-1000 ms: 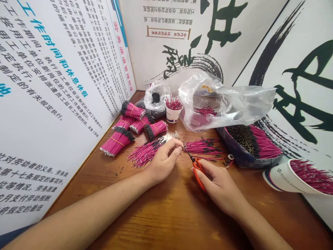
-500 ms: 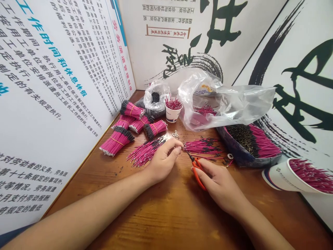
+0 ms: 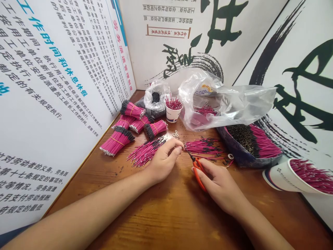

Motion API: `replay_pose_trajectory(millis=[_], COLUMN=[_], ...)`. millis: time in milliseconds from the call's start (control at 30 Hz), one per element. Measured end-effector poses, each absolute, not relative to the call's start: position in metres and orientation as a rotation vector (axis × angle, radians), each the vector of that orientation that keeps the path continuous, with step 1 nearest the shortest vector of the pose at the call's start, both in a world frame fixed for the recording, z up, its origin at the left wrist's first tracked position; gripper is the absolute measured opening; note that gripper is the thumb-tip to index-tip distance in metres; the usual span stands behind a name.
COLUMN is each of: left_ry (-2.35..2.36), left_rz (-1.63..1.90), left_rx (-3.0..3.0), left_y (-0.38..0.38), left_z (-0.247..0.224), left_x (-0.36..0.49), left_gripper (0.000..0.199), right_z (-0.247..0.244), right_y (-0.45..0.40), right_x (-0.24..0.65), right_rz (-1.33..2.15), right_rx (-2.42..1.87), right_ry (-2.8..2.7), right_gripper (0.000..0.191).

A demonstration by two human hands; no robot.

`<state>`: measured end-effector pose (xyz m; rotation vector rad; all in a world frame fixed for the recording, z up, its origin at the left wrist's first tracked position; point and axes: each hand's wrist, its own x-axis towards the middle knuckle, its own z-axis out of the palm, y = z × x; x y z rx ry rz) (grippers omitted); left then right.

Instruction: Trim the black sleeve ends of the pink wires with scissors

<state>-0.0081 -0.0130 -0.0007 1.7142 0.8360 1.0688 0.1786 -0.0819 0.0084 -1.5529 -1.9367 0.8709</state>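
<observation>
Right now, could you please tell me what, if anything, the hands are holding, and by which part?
The right hand holds the orange-handled tool by its handles; what the left hand may pinch cannot be told.

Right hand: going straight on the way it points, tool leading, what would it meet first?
The left hand, at its pinched fingertips: the dark nose of the orange-handled tool in the right hand points at them. Depth is unclear, so they may be touching.
</observation>
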Motion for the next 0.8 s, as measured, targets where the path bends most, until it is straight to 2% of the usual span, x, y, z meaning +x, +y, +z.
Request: replay_pose_trajectory(millis=[800], left_ry=[0.839], left_rz=[1.053], left_rx=[1.721], left_y=[-0.0123], left_z=[-0.0007], left_x=[-0.0084], left_gripper=[0.021], right_z=[0.0079], right_y=[-0.0825], right_x=[0.1796], right_rz=[0.895], right_rx=[-1.564], right_ry=[-1.917], right_gripper=[0.029])
